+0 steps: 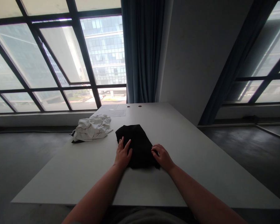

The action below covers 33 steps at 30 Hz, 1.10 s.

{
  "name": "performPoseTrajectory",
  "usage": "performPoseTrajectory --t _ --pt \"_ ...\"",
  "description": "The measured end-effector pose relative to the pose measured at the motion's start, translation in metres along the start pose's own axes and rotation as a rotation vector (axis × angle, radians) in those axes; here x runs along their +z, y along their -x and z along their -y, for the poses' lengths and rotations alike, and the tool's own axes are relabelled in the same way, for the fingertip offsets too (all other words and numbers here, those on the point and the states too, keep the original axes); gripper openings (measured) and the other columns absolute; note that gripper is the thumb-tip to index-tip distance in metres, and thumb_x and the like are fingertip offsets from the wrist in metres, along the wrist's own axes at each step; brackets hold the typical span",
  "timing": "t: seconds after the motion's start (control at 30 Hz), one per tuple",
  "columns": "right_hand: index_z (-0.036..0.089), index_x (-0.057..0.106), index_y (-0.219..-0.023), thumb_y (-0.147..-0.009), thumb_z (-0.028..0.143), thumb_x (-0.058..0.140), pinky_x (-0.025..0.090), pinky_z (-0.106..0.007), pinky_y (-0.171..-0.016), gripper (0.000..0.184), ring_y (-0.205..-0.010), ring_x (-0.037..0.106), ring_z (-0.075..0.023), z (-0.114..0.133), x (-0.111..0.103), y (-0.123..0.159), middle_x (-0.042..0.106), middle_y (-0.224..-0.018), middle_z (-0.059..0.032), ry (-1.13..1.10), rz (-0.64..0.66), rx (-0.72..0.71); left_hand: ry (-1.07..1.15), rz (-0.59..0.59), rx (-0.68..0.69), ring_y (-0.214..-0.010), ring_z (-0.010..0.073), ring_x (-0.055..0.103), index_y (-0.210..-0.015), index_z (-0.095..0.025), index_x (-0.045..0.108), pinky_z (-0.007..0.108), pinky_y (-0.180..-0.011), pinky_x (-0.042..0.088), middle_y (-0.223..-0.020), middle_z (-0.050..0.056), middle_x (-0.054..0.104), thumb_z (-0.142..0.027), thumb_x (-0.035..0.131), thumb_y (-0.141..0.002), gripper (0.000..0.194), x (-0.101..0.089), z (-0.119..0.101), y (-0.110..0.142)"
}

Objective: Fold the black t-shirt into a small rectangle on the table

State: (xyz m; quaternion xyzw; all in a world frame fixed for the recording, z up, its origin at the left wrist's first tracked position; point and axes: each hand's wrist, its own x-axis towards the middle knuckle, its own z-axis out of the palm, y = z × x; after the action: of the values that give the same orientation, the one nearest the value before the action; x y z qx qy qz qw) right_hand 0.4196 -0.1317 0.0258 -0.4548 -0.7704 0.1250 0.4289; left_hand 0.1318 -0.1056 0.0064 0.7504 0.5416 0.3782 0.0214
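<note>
A folded black garment [141, 146] lies on the white table in front of me; its exact kind does not show. My left hand [123, 153] rests flat on its left side, fingers spread apart. At the right edge of the garment, my right hand [162, 156] has its fingers curled, with thumb and fingertips closed on the cloth edge. A corner of the black cloth sticks out below that hand. To the left lies a crumpled white garment [92, 128], with something dark showing from under its left side.
Sheets of paper [118, 112] lie at the far left of the table [189, 177], beyond the white garment. Two round cable holes sit near the far edge. Behind stand windows, a blue curtain [143, 53] and a grey wall pillar [193, 56].
</note>
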Motion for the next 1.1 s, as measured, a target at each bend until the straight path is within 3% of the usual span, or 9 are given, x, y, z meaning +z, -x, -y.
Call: performPoseTrajectory --t 0.1,0.2,0.33,0.47,0.57,1.1 --pt "0.024 0.069 -0.107 -0.093 0.030 0.058 0.046 -0.044 -0.107 0.018 -0.118 0.061 -0.0269 -0.007 0.001 -0.001 0.066 -0.121 -0.0101 -0.029 0.063 0.013 0.017 0.041 -0.010 -0.161 0.0350 0.016 -0.158 -0.034 0.045 0.058 -0.127 0.028 -0.175 0.002 0.018 -0.034 0.055 -0.101 0.058 0.004 0.004 0.000" --pt "0.024 0.070 -0.114 -0.091 0.027 0.060 0.046 -0.045 -0.108 0.025 -0.118 0.062 -0.0262 -0.014 0.005 0.000 0.067 -0.122 -0.0091 -0.057 0.183 0.043 0.030 0.088 -0.054 -0.160 0.0359 0.019 -0.159 -0.034 0.044 0.057 -0.126 0.029 -0.175 0.003 0.020 -0.035 0.056 -0.101 0.060 0.007 0.007 -0.001" --pt "0.024 0.070 -0.114 -0.089 0.025 0.062 0.047 -0.045 -0.108 0.026 -0.117 0.063 -0.0267 -0.017 0.008 0.000 0.069 -0.121 -0.0087 -0.061 0.197 0.058 0.011 0.108 -0.101 -0.159 0.0357 0.020 -0.158 -0.032 0.047 0.055 -0.127 0.029 -0.174 0.005 0.023 -0.036 0.058 -0.100 0.059 0.008 0.008 -0.002" --pt "0.024 0.070 -0.113 -0.090 0.024 0.063 0.047 -0.045 -0.107 0.024 -0.116 0.063 -0.0264 -0.017 0.007 0.000 0.069 -0.119 -0.0084 -0.061 0.192 0.053 -0.035 0.266 -0.137 -0.153 0.0324 0.039 -0.145 -0.028 0.063 0.054 -0.126 0.031 -0.163 0.008 0.045 -0.039 0.054 -0.102 0.045 0.005 0.006 -0.004" --pt "0.025 0.070 -0.113 -0.090 0.024 0.062 0.047 -0.045 -0.107 0.024 -0.117 0.062 -0.0264 -0.016 0.007 0.000 0.069 -0.120 -0.0082 -0.052 0.194 0.055 -0.049 0.343 -0.136 -0.146 0.0279 0.049 -0.140 -0.029 0.067 0.053 -0.127 0.028 -0.156 0.008 0.054 -0.039 0.049 -0.104 0.041 0.002 0.004 -0.005" --pt "0.024 0.070 -0.113 -0.091 0.024 0.061 0.046 -0.044 -0.107 0.024 -0.117 0.062 -0.0262 -0.014 0.004 0.000 0.068 -0.119 -0.0084 -0.035 0.215 0.066 -0.010 0.308 -0.118 -0.132 0.0294 0.059 -0.129 -0.026 0.073 0.051 -0.120 0.039 -0.143 0.007 0.064 -0.039 0.051 -0.101 0.037 -0.003 0.000 -0.006"
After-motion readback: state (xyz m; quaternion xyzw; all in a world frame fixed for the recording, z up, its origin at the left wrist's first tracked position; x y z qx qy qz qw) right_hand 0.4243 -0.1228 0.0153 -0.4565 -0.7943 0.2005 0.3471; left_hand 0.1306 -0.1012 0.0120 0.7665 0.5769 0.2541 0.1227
